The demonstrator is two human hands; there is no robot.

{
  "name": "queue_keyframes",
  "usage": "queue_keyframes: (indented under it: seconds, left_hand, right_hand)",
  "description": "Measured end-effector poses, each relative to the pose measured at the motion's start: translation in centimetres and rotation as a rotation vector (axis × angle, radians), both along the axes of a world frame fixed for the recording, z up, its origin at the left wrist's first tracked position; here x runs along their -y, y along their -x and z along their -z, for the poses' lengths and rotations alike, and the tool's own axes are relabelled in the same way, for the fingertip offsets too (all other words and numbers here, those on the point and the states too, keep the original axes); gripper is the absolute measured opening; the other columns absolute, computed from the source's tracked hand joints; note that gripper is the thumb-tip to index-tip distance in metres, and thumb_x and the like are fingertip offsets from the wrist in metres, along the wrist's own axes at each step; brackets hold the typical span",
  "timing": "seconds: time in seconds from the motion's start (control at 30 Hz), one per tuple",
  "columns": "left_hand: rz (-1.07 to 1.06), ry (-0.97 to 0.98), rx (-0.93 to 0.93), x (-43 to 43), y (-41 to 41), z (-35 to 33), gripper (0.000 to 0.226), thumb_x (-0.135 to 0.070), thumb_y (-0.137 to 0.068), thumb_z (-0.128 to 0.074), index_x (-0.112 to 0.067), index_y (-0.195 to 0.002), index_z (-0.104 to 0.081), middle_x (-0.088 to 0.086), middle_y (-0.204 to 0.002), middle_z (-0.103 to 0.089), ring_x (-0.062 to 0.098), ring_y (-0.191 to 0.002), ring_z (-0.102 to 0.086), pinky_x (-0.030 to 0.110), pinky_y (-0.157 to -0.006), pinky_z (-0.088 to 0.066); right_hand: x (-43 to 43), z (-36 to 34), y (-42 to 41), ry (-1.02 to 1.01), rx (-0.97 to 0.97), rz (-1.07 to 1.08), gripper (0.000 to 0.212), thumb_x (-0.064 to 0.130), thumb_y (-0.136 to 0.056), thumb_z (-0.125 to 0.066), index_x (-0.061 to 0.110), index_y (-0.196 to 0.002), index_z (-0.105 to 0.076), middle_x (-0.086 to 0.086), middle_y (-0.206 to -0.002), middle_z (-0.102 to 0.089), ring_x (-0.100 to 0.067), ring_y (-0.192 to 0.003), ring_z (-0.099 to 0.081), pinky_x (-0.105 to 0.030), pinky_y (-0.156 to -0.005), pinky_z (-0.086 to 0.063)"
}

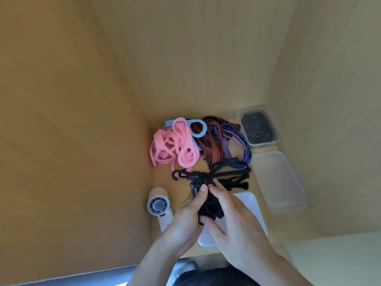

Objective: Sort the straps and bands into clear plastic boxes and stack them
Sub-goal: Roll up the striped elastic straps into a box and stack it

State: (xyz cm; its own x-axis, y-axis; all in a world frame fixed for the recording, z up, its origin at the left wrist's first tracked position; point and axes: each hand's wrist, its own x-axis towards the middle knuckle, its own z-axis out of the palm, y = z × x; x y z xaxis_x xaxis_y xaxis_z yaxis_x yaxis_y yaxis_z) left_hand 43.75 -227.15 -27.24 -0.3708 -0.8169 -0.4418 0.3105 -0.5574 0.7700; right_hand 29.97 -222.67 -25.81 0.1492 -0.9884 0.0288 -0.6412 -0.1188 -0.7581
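Observation:
My left hand [186, 211] and my right hand [233, 215] both grip a bunch of black straps with hooks [208, 182] above a clear plastic box [252, 205]. The straps' loose ends and hooks trail toward the pile behind. That pile holds pink bands [173, 145], a light blue band [199, 129], red-and-black striped straps [210, 139] and purple-blue straps [239, 141]. At the back right stands a clear box with black items inside [258, 125]. Another clear box [278, 178] lies along the right wall.
A white handheld fan [159, 205] lies left of my hands on the wooden shelf [162, 178]. Wooden walls close in on the left, back and right. The shelf's front edge runs just below my wrists.

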Motion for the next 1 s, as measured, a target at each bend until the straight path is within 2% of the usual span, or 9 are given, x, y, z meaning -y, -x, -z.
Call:
queue_keyframes:
  seconds: [0.2, 0.33, 0.43, 0.5, 0.63, 0.73, 0.8, 0.93, 1.0]
  left_hand:
    - [0.094, -0.053, 0.104, -0.8, -0.2, 1.6, 0.056, -0.042, -0.091, -0.061, -0.009, -0.135, -0.049, 0.011, -0.118, -0.071, 0.024, -0.118, -0.066, 0.037, -0.099, -0.05]
    - [0.106, -0.02, 0.187, -1.3, -0.2, 1.8, 0.05, -0.046, -0.094, -0.061, -0.013, -0.131, -0.054, 0.001, -0.103, -0.073, 0.014, -0.099, -0.069, 0.028, -0.085, -0.052]
    - [0.114, -0.029, 0.158, -1.3, 0.0, 1.2, 0.046, -0.041, -0.101, -0.051, -0.008, -0.133, -0.054, 0.014, -0.113, -0.069, 0.024, -0.11, -0.065, 0.037, -0.095, -0.049]
    - [0.137, -0.03, 0.12, -1.4, -0.1, 1.1, 0.045, -0.031, -0.107, -0.034, -0.001, -0.13, -0.056, 0.024, -0.122, -0.065, 0.031, -0.12, -0.061, 0.04, -0.104, -0.048]
    - [0.213, 0.006, 0.018, -1.1, -0.7, 1.5, 0.039, -0.02, -0.101, -0.031, -0.002, -0.118, -0.061, 0.01, -0.105, -0.075, 0.015, -0.098, -0.071, 0.022, -0.076, -0.055]
    - [0.254, 0.039, 0.014, -0.7, -1.0, 1.7, 0.048, -0.021, -0.089, -0.037, 0.0, -0.129, -0.053, 0.013, -0.12, -0.071, 0.023, -0.116, -0.067, 0.03, -0.091, -0.056]
    - [0.278, 0.082, 0.114, -0.7, -1.5, 1.7, 0.047, -0.02, -0.087, -0.041, -0.008, -0.13, -0.055, 0.013, -0.129, -0.067, 0.026, -0.123, -0.063, 0.038, -0.102, -0.052]
    - [0.264, 0.387, 0.536, -1.0, -2.5, 2.8, 0.043, -0.004, -0.098, -0.047, -0.043, -0.096, -0.065, -0.033, -0.123, -0.054, -0.004, -0.121, -0.048, 0.015, -0.102, -0.04]
    - [0.309, 0.454, 0.578, -1.7, -2.4, 3.0, 0.038, -0.013, -0.093, -0.041, -0.043, -0.102, -0.063, -0.021, -0.109, -0.054, -0.001, -0.109, -0.052, 0.01, -0.097, -0.037]
  right_hand:
    - [-1.2, 0.4, -0.8, -0.042, -0.057, 0.119, 0.04, 0.036, -0.092, -0.06, 0.034, -0.128, -0.043, 0.02, -0.107, -0.057, -0.007, -0.113, -0.047, -0.022, -0.085, -0.044]
    - [-2.0, 0.4, -1.1, -0.194, 0.151, 0.127, 0.044, 0.05, -0.085, -0.051, 0.05, -0.127, -0.036, 0.023, -0.114, -0.056, -0.002, -0.117, -0.048, -0.021, -0.091, -0.044]
    - [-2.0, 0.7, -1.4, -0.202, 0.194, 0.207, 0.05, 0.059, -0.078, -0.055, 0.048, -0.124, -0.04, 0.021, -0.116, -0.058, -0.002, -0.118, -0.052, -0.023, -0.093, -0.046]
    - [-1.9, 1.0, -1.6, -0.19, 0.189, 0.266, 0.047, 0.057, -0.077, -0.061, 0.044, -0.119, -0.044, 0.018, -0.111, -0.062, -0.004, -0.114, -0.054, -0.028, -0.091, -0.048]
    - [-1.9, 1.6, -1.8, -0.174, 0.187, 0.372, 0.032, 0.044, -0.082, -0.071, 0.038, -0.102, -0.047, 0.014, -0.093, -0.067, -0.01, -0.098, -0.062, -0.04, -0.08, -0.054]
    - [-1.9, 1.9, -1.7, -0.156, 0.265, 0.424, 0.03, 0.028, -0.084, -0.076, 0.037, -0.091, -0.048, 0.012, -0.086, -0.069, -0.012, -0.076, -0.069, -0.043, -0.069, -0.057]
    - [-1.6, 2.0, -1.7, -0.154, 0.31, 0.449, 0.031, 0.02, -0.085, -0.076, 0.035, -0.087, -0.048, 0.01, -0.083, -0.07, -0.014, -0.067, -0.069, -0.042, -0.065, -0.057]
    - [-1.0, 2.6, -1.4, -0.126, 0.322, 0.51, 0.031, 0.01, -0.086, -0.072, 0.028, -0.08, -0.048, 0.01, -0.076, -0.068, -0.009, -0.063, -0.062, -0.015, -0.058, -0.044]
    - [-0.7, 2.8, -1.1, -0.145, 0.316, 0.524, 0.028, 0.008, -0.085, -0.071, 0.023, -0.079, -0.048, 0.009, -0.074, -0.066, -0.009, -0.065, -0.06, -0.014, -0.059, -0.042]
